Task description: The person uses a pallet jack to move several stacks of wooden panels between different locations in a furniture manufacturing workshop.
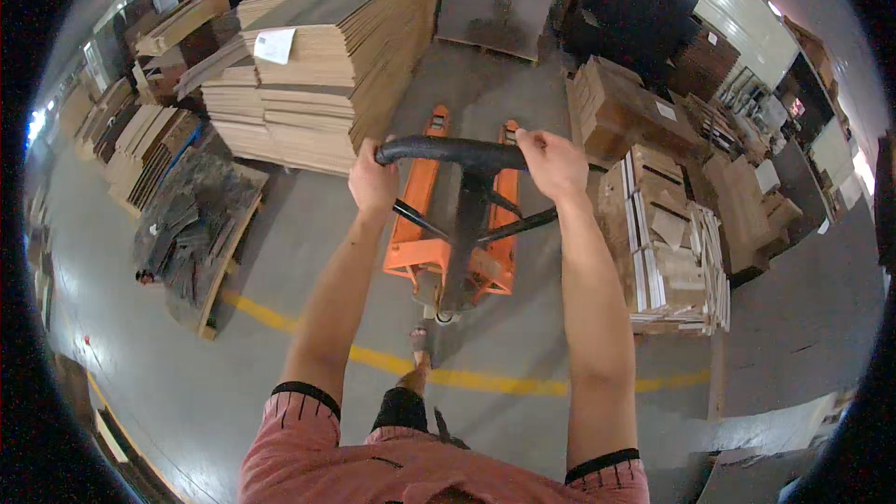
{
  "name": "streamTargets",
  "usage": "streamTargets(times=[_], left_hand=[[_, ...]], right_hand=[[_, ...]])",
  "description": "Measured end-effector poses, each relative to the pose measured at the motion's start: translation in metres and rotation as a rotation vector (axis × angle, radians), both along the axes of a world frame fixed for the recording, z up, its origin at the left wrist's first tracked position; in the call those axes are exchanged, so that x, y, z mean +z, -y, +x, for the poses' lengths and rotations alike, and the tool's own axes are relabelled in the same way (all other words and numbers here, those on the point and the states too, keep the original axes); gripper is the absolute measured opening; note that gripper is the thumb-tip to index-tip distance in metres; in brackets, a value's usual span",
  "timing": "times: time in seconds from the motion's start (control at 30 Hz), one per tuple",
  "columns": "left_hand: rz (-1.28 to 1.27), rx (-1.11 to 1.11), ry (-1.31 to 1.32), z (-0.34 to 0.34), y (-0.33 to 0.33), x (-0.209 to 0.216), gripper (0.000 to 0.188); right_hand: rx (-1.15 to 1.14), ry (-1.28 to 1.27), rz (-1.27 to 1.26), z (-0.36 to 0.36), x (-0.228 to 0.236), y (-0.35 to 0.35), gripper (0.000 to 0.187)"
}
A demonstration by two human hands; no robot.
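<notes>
Both arms stretch forward to the black handle point(453, 151) of an orange pallet jack. My left hand point(373, 180) is closed round the handle's left end, and my right hand point(556, 165) wraps its right end. Below the handle, a dark shaft runs down to the jack's base. The orange forks point(427, 182) point away from me, with bare floor showing between and around them; no load rests on them. A foot shows on the floor close behind the jack.
A tall stack of brown boards point(317, 65) stands ahead on the left, near the forks. Dark scraps point(191, 224) lie on a pallet at left. Stacked panels point(658, 243) and a brown stack point(625, 112) line the right. A grey stack point(499, 0) stands straight ahead. A yellow line point(495, 381) crosses the floor.
</notes>
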State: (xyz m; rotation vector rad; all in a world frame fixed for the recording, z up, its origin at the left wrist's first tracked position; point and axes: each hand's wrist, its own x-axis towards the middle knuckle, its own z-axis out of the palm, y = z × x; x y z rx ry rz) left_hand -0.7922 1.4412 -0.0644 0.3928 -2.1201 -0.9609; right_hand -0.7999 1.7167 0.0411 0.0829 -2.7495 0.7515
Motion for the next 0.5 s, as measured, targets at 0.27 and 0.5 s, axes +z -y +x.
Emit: streamTargets(times=[0.27, 0.5], left_hand=[[0.087, -0.101, 0.011, -0.244, -0.005, 0.009, 0.031], [0.010, -0.181, 0.136, -0.415, -0.053, 0.008, 0.020]], right_hand=[[-0.082, 0.024, 0.129, -0.211, 0.005, 0.006, 0.055], [-0.138, 0.053, 0.067, -0.419, 0.001, -0.051, 0.059]])
